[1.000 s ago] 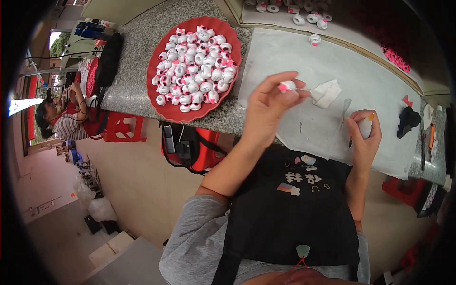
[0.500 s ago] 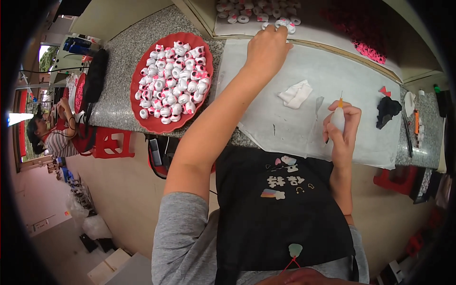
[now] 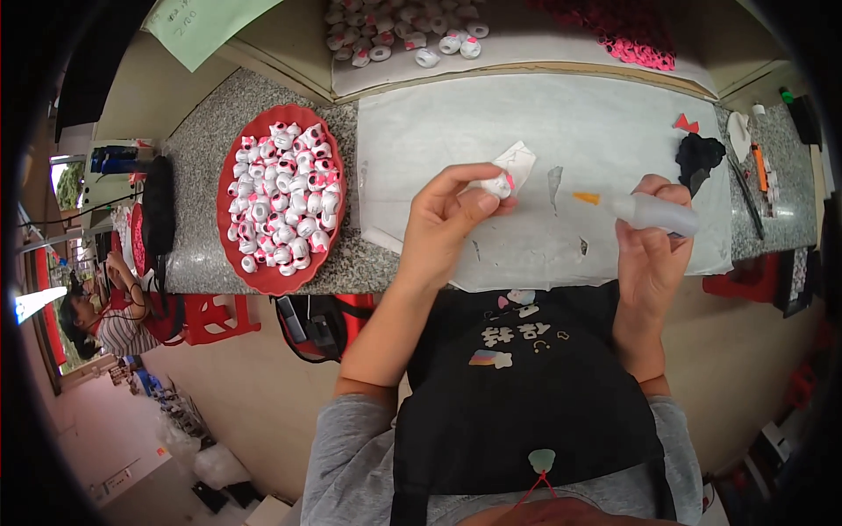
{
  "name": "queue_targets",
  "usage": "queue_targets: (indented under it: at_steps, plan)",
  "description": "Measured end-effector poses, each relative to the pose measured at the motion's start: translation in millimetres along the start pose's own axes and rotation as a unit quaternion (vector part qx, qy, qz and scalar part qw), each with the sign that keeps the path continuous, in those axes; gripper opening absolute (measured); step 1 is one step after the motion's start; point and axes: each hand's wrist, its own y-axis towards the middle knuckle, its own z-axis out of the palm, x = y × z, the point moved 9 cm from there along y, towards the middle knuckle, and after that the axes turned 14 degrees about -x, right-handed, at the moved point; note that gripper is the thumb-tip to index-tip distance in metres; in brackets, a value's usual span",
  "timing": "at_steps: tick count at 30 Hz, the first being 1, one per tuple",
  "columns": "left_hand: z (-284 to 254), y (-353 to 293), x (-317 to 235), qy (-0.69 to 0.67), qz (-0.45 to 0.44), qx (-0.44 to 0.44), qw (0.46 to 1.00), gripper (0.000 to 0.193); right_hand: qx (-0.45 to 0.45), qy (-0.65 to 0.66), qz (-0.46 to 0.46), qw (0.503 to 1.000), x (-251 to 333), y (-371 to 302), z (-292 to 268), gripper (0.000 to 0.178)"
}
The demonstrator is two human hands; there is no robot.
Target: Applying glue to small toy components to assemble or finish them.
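Observation:
Between thumb and fingers, my left hand pinches a small white-and-pink figurine head above the paper-covered bench. Just beyond it lies a crumpled white tissue. My right hand grips a translucent squeeze bottle lying nearly level, its orange needle tip pointing left toward the figurine head. A gap separates the tip from the piece. At the left, a red scalloped plate carries many similar white-and-pink heads.
A shelf at the back holds more white heads and a pile of pink pieces. To the right lie a black cloth, a red bow-shaped piece, a dark thin tool and an orange pen-like item. Another person sits far left.
My left hand has come back from the shelf with a figurine head and is now over the paper. My right hand has tipped the bottle from upright to nearly level, pointing left.

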Motion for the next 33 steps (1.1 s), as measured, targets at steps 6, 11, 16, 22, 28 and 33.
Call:
queue_targets:
  at_steps: [6, 11, 16, 22, 28, 33]
  plan:
    - [-10, -19, 2, -0.104, 0.079, -0.076, 0.989, 0.032, 0.014, -0.113, -0.144, 0.983, 15, -19, 16, 0.033]
    - [-9, -25, 3, -0.103, 0.069, -0.059, 0.990, 0.032, 0.106, -0.170, -0.246, 0.948, 22, -40, 40, 0.040]
    - [-15, -28, 6, -0.107, 0.066, -0.056, 0.990, 0.033, 0.182, -0.186, -0.269, 0.927, 19, -53, 59, 0.044]
    - [-14, -28, 4, -0.108, 0.080, -0.043, 0.990, 0.033, 0.205, -0.199, -0.293, 0.912, 17, -59, 67, 0.038]
    - [-13, -29, 4, -0.100, 0.080, -0.036, 0.991, 0.033, 0.214, -0.202, -0.293, 0.910, 17, -59, 68, 0.037]
    - [-15, -29, 5, -0.109, 0.083, -0.046, 0.990, 0.033, 0.210, -0.200, -0.290, 0.912, 19, -58, 68, 0.035]
